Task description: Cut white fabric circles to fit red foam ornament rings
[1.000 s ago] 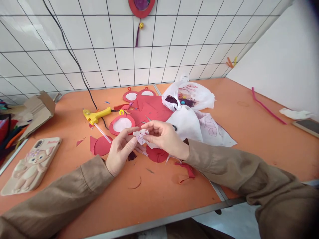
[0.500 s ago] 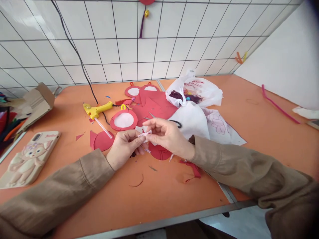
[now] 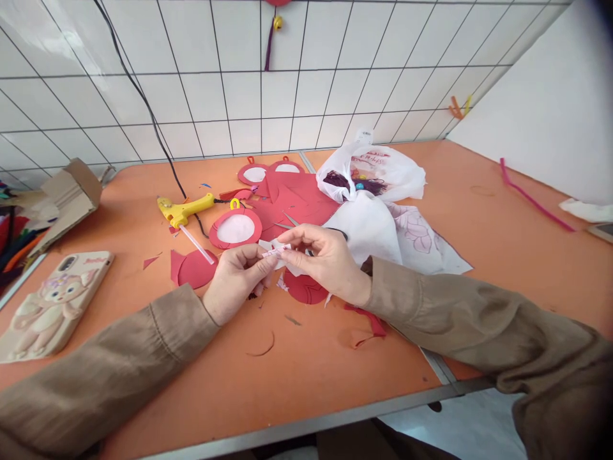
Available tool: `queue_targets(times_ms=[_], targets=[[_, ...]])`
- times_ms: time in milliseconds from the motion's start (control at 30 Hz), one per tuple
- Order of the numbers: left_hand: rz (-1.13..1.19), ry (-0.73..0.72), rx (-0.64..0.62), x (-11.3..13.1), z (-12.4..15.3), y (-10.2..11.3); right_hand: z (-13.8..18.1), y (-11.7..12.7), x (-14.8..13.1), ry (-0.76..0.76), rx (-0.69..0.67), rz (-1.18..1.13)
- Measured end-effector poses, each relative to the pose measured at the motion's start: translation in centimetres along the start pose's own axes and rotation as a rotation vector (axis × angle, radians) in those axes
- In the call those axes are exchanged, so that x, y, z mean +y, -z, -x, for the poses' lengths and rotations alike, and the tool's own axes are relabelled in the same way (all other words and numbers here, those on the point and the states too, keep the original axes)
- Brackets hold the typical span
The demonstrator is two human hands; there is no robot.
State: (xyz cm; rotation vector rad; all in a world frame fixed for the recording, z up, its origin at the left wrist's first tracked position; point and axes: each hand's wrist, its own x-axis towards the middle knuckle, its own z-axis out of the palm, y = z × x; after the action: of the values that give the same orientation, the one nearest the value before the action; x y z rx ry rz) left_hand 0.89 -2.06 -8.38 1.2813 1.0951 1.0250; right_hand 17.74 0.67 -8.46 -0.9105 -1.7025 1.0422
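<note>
Between my two hands is a small white piece of paper or cloth [image 3: 274, 250] with reddish marks, partly covered by the fingers. My left hand [image 3: 237, 276] pinches its left side, fingers curled under it. From the right, thumb and fingertips of my right hand [image 3: 325, 259] grip the other side. Just behind the hands lie scissors [image 3: 290, 221], their handle half hidden by my right hand. Below the fingers sits a red paper round [image 3: 305, 287] with dark drawn lines. Left of my left hand is another red round piece [image 3: 196, 268].
A yellow glue gun [image 3: 184, 207] with a clear stick rests at left. Red rings with white centres [image 3: 236, 229] and red sheets [image 3: 306, 195] lie behind. A white plastic bag [image 3: 400, 172] holds purple tassels. White drawn-on cloth [image 3: 416, 233] is at right, a phone [image 3: 60, 303] at left.
My hands keep hold of the small white piece, which looks turned slightly and shows more of its red-marked face. The left fingers are curled more beneath it. The view has shifted a little.
</note>
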Motion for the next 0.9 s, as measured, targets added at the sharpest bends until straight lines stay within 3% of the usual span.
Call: queue_targets(times_ms=[367,567,900], targets=[[0.096,0.004,-0.036,-0.52,-0.24,0.48,0.25,0.4,-0.29,-0.102,-0.092,-0.242],[0.067,0.019,-0.059,-0.49,-0.24,0.44,0.17,-0.04,-0.07,-0.065,-0.099,-0.138],[0.112,-0.006,-0.056,-0.63,-0.33,0.54,0.16,-0.11,0.02,-0.034,-0.087,-0.179]])
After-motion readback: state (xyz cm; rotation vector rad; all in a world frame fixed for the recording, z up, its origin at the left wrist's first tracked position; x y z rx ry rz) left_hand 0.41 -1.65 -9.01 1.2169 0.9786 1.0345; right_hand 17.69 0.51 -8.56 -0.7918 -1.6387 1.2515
